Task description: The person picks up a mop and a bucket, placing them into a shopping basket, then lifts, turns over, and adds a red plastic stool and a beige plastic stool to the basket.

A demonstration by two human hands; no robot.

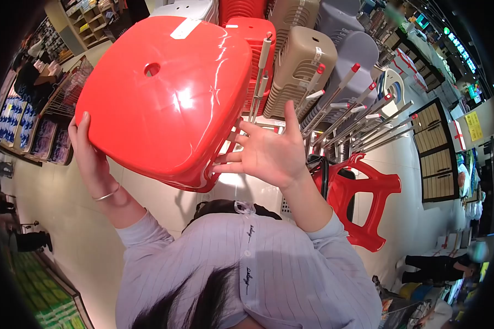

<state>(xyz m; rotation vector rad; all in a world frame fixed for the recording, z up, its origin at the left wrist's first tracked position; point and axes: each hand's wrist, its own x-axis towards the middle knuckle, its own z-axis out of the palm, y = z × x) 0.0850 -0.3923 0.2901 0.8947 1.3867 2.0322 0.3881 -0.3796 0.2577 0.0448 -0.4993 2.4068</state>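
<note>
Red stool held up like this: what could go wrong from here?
1. The left hand grips the red stool at one edge, while the right hand is open with only fingertips at the rim. It might tilt or slip.
2. The leaning metal poles stand close behind; a swing could knock them over.
3. A second stool sits on the floor nearby, a possible trip.

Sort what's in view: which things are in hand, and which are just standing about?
In hand: red stool; left hand gripping its edge; right hand, fingers spread against its rim.
Standing about: stacked beige stools; metal poles; other red stool on the floor; wire rack.
</note>
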